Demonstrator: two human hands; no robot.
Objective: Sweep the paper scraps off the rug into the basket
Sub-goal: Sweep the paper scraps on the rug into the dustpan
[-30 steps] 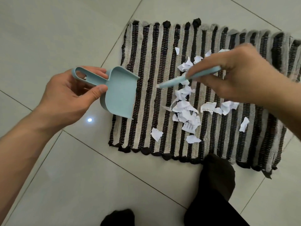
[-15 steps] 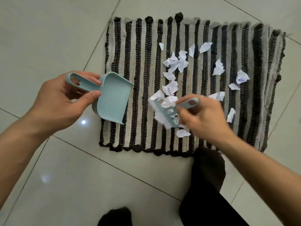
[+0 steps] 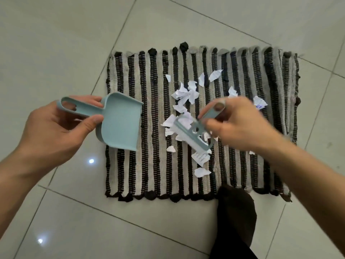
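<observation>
Head view: my left hand (image 3: 50, 131) is gripping the handle of the pale blue dustpan (image 3: 119, 122) at centre left, its mouth lying over the left edge of the striped rug (image 3: 149, 165). My right hand (image 3: 240, 126), blurred, is closing around the small blue brush (image 3: 194, 133), whose head is lying among the paper scraps (image 3: 186, 94) at the rug's middle. Scraps are lying scattered toward the upper right. My dark-socked foot (image 3: 235, 208) is touching the rug's lower edge on the tiled floor (image 3: 56, 43).
</observation>
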